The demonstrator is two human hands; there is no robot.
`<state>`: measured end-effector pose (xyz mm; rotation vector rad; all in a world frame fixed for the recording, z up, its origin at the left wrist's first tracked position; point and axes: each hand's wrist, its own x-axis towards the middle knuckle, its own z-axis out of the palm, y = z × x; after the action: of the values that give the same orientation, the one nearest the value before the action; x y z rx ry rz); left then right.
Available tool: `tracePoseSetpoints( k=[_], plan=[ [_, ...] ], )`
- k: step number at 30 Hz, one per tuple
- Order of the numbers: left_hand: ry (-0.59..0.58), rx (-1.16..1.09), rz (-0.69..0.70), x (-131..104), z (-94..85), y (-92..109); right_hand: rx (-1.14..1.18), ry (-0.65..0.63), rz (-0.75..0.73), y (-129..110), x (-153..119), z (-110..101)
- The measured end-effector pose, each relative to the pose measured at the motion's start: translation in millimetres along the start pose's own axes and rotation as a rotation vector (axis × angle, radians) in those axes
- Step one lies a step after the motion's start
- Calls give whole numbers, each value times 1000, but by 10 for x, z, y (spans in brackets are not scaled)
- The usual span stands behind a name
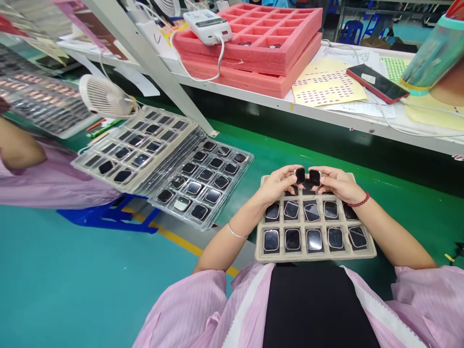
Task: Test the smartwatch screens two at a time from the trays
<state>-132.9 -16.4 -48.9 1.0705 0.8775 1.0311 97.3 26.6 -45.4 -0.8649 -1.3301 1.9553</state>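
Note:
Over the far row of a beige compartment tray (315, 257), both of my hands hold up small square watch faces with dark glass. My left hand (280, 183) pinches one watch face (299, 175) between thumb and fingers. Close beside it, my right hand (337, 184) is closed on a second watch face (314, 177). The two are slightly apart. Below my hands, more watch faces lie one to a compartment in the nearer rows, such as a bright reflecting one (313, 239). My hands partly hide the far row.
Left of my tray, clear plastic trays (206, 224) hold several watch faces, beside a stacked beige tray (136, 186). A small white fan (105, 96) stands behind. Red foam trays (290, 63), a power bank (207, 28) and a phone (377, 83) lie on the shelf. A co-worker's arm (21, 145) is at far left.

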Motion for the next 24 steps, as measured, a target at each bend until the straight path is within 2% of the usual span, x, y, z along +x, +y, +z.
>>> tracePoseSetpoints(
  k=[10, 14, 19, 24],
  plan=[
    [77, 111, 35, 11, 40, -20, -333, 70, -163, 48, -1, 80],
    [97, 148, 47, 6, 46, -34, -361, 76, -181, 42, -6, 103],
    [109, 186, 53, -14, 48, -25, -346, 23, -218, -14, -37, 124],
    [104, 212, 54, -26, 56, -13, -338, 106, -188, -56, -58, 144]
  ],
)
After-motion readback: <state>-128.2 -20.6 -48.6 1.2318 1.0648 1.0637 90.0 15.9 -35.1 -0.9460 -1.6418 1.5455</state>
